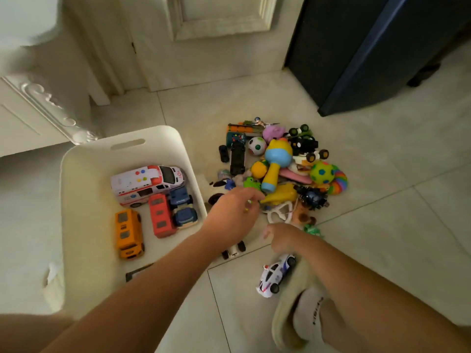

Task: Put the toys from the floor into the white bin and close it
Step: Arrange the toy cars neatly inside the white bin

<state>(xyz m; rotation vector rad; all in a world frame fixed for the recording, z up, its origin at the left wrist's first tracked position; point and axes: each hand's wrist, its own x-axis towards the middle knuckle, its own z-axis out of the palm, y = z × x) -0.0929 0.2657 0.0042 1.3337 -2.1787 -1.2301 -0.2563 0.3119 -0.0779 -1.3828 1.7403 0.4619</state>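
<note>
The white bin [84,174] stands open on the left. It holds a white ambulance [147,184], a red bus [160,216], a yellow bus [128,234] and two blue trucks [182,207]. A pile of toys [283,169] lies on the floor to its right. My left hand [233,215] reaches into the near edge of the pile, fingertips at a yellow toy [280,194]; the grip is hidden. My right hand [281,239] is curled just above a white police car [276,275], with nothing visible in it. A small white car [234,250] lies under my left wrist.
A dark blue cabinet [382,52] stands behind the pile on the right. A cream door [216,47] and carved white furniture [38,105] line the back and left. My foot in a white sock and slipper [303,319] rests on the tiles near the police car.
</note>
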